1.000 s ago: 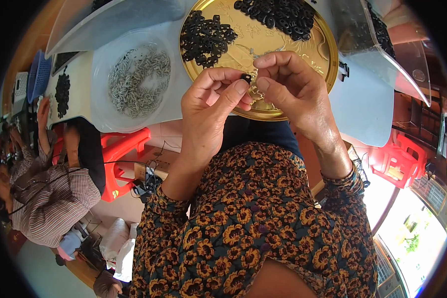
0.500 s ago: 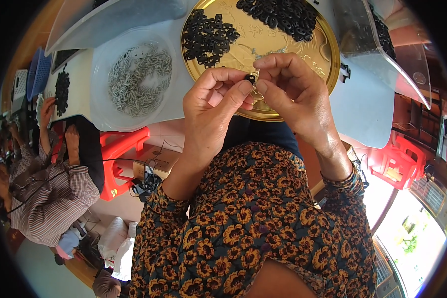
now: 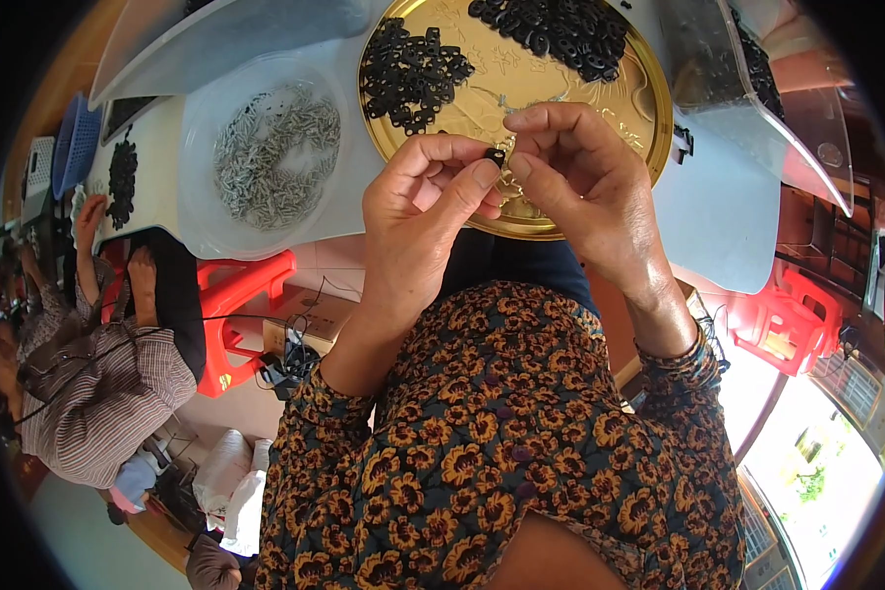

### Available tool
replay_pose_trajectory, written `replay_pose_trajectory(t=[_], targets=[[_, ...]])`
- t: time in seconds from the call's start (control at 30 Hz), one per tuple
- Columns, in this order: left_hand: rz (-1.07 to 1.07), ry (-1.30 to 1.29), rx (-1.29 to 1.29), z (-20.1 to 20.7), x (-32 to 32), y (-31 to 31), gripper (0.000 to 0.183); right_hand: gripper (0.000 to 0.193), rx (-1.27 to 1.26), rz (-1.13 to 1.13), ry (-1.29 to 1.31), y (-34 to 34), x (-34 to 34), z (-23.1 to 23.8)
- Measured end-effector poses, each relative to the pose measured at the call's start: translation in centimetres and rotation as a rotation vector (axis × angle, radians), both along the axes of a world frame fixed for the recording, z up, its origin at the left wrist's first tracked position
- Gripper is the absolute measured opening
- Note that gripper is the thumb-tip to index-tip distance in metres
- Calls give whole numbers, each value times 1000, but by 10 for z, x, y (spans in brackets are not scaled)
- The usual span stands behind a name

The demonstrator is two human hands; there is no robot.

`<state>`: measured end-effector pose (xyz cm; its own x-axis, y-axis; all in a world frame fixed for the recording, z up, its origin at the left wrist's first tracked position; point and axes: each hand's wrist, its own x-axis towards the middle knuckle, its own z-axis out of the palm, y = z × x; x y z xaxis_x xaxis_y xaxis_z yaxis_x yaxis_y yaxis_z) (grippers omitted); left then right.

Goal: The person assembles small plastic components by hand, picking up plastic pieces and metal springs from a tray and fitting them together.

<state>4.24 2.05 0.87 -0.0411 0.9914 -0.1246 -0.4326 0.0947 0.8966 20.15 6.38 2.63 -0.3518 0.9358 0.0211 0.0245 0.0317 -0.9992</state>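
Observation:
My left hand (image 3: 428,211) and my right hand (image 3: 580,182) meet above the near rim of a round gold tray (image 3: 649,108). Between their fingertips they pinch one small black part (image 3: 496,156) with a bit of metal under it. Two heaps of the same black parts lie on the tray, one at its left (image 3: 408,74) and one at its far side (image 3: 556,29). Both hands are closed on the small part.
A clear round dish of small silvery metal pieces (image 3: 275,152) stands left of the tray on the white table (image 3: 703,216). A clear plastic container (image 3: 747,93) is at the right. Another person in a striped shirt (image 3: 98,393) sits at the left by red stools (image 3: 241,310).
Both hands stay together over the tray; the fingers have shifted slightly around the small black part.

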Motion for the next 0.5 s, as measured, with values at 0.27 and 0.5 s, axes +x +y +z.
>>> replay_pose_trajectory(t=[0.27,0.5], targets=[[40,7,39,-4,-1,2,15,24,16,-6,-21,-1,0,1],[9,19,10,-2,0,2,16,24,12,-7,-28,0,-1,0]])
